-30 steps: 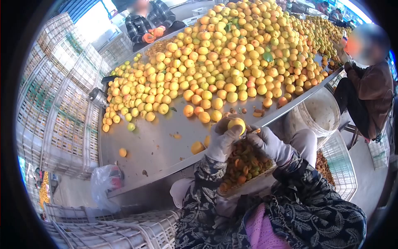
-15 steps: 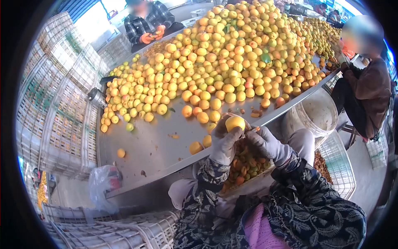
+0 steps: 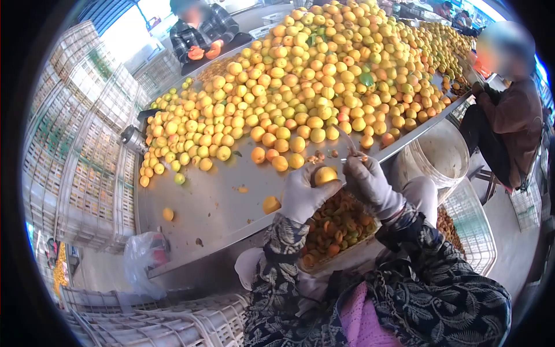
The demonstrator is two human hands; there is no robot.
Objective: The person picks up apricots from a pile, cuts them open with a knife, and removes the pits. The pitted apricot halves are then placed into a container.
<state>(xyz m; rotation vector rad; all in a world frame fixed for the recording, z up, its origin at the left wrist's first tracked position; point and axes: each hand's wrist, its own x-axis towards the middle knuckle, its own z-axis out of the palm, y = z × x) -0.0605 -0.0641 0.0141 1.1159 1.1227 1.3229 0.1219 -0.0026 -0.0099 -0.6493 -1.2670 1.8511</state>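
Note:
My left hand, in a pale glove, is wrapped round a yellow-orange fruit above the table's near edge. Beside it, my right hand, gloved and closed, grips a thin tool whose narrow blade points up and away; its handle is mostly hidden by the fingers. A large heap of yellow and orange fruit covers much of the metal table. Below my hands is a crate of cut fruit pieces.
White plastic crates are stacked at the left. A white bucket stands right of my right hand. A person in orange gloves is across the table; another person sits at the right. A plastic bag hangs at the table's corner.
My right hand has moved slightly up and the thin blade now shows upright. My left hand has shifted slightly left with the fruit. The far person's orange-gloved hands have moved apart.

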